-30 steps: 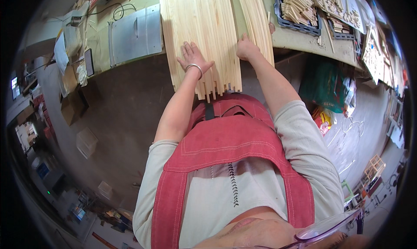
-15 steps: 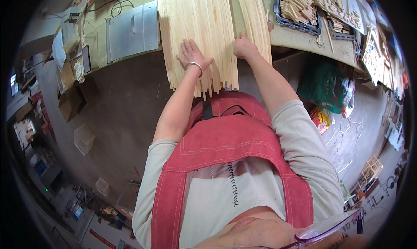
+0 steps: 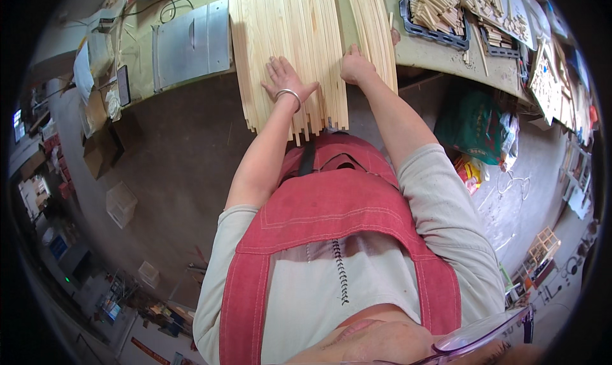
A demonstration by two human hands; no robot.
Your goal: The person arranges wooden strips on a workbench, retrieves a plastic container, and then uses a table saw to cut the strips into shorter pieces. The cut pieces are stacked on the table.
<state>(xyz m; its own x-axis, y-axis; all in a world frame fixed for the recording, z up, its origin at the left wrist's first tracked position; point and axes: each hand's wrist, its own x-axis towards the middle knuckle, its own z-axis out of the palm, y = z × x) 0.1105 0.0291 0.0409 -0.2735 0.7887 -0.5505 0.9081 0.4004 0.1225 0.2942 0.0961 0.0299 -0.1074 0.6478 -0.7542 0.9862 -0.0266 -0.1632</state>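
While the left hand [image 3: 285, 78] lies flat, fingers spread, on the wooden slats [image 3: 290, 21], the right hand [image 3: 354, 65] seems curled over slats beneath its fingertips, grip unclear.

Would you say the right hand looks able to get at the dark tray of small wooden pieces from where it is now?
Probably yes. The right hand rests at the edge of the wooden slats, and the dark tray lies just beyond and to its right on the bench, with only the narrower slat stack between them.

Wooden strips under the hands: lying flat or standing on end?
Flat. The wooden strips lie side by side on the bench, ends overhanging; left hand rests on top.
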